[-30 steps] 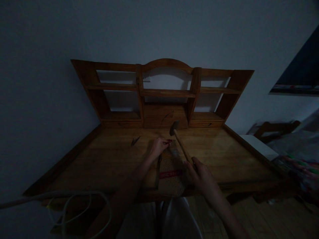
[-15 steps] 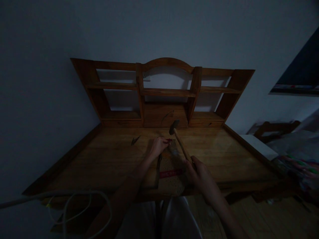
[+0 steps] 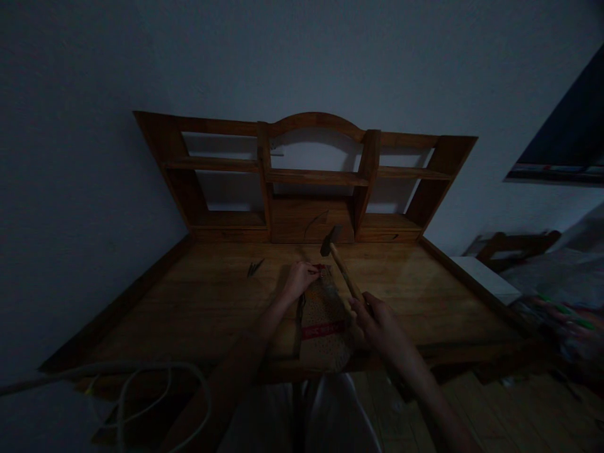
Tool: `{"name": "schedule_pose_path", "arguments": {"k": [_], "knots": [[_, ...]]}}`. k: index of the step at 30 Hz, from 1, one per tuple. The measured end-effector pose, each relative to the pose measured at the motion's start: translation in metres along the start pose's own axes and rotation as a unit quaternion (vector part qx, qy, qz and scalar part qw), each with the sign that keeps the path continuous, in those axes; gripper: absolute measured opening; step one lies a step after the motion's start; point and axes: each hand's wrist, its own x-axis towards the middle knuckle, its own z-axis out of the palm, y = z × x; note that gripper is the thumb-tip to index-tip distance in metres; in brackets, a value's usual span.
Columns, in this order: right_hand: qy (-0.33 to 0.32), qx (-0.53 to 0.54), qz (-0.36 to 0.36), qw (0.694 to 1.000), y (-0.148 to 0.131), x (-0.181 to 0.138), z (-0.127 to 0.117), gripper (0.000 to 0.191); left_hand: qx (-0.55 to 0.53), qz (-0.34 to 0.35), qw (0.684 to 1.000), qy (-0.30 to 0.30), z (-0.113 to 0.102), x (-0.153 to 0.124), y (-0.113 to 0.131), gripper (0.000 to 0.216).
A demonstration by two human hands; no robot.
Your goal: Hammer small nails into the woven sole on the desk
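Note:
My right hand [image 3: 380,321] is closed round the wooden handle of a hammer [image 3: 344,270], its dark head raised over the desk, beyond the fingers. At the far end of a flat, brown, speckled piece [image 3: 323,308] with red bands, my left hand [image 3: 302,279] is closed in a pinch. What those fingertips hold is too small and dark to name. The speckled piece lies on the desk, its near end at the front edge. Left of my left hand lies a little group of thin, dark, nail-like pieces [image 3: 255,267].
A wooden desk [image 3: 189,302] has a shelf unit [image 3: 311,176] along its back, against the wall. A pale cable [image 3: 155,365] loops at the front left. To the right are a white surface [image 3: 486,277], a wooden chair back [image 3: 519,245] and bagged items.
The hammer and my right hand have shifted only slightly. My left hand stays pinched at the same spot. The view has moved a little.

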Motion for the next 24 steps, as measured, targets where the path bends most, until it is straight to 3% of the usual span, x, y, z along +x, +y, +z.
{"name": "schedule_pose_path", "arguments": {"k": [9,20,24], "knots": [[-0.03,-0.007,0.0,1.0,0.004,-0.02,0.014,0.03,0.045,-0.011,0.999,-0.015,-0.005,0.0,0.006,0.012],[-0.035,0.003,-0.002,0.999,0.002,-0.024,0.014,0.029,0.042,-0.024,0.999,-0.015,-0.009,-0.003,0.011,0.01],[-0.007,0.052,-0.004,0.999,0.005,-0.024,0.019,0.032,0.018,-0.01,1.0,-0.012,-0.009,-0.002,0.006,0.009]]}}
